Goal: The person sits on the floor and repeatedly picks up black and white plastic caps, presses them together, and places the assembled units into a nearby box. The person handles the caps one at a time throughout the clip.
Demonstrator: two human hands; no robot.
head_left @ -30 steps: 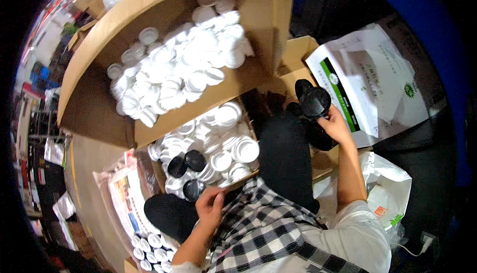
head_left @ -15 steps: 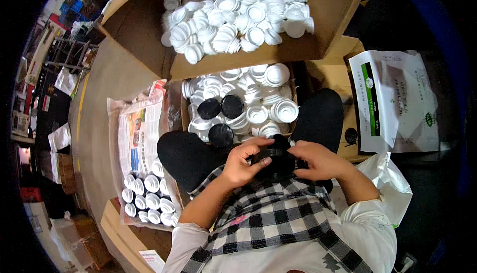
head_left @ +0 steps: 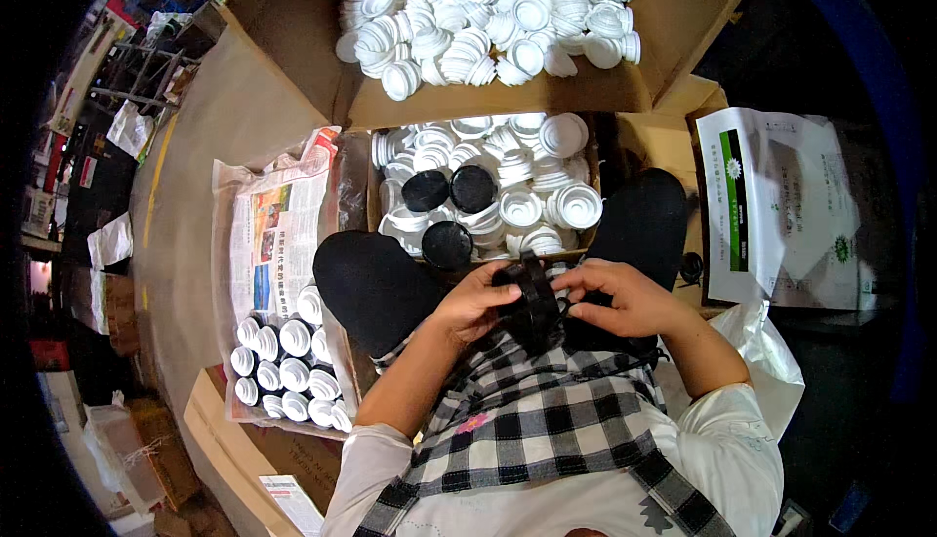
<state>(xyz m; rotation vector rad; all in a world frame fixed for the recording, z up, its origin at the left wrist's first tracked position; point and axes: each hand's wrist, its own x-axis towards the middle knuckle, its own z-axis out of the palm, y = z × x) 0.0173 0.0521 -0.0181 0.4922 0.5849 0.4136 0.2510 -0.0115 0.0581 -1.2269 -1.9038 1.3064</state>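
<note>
Head view: both hands clamped on a black plastic part held over the lap.

Since half a second ago the hands have stayed together at the lap, and the view has barely shifted; a second ago the right hand was out at the right by the printed white bag. From the left: round white-capped jars stand packed on newspaper laid in a shallow cardboard tray. The left hand and right hand grip the black part from either side, fingers closed on it, above the checked apron. Just beyond it, the near carton holds ribbed white caps with three smooth black discs at its left edge. The far carton holds more white caps. The white bag lies at the right.
</note>
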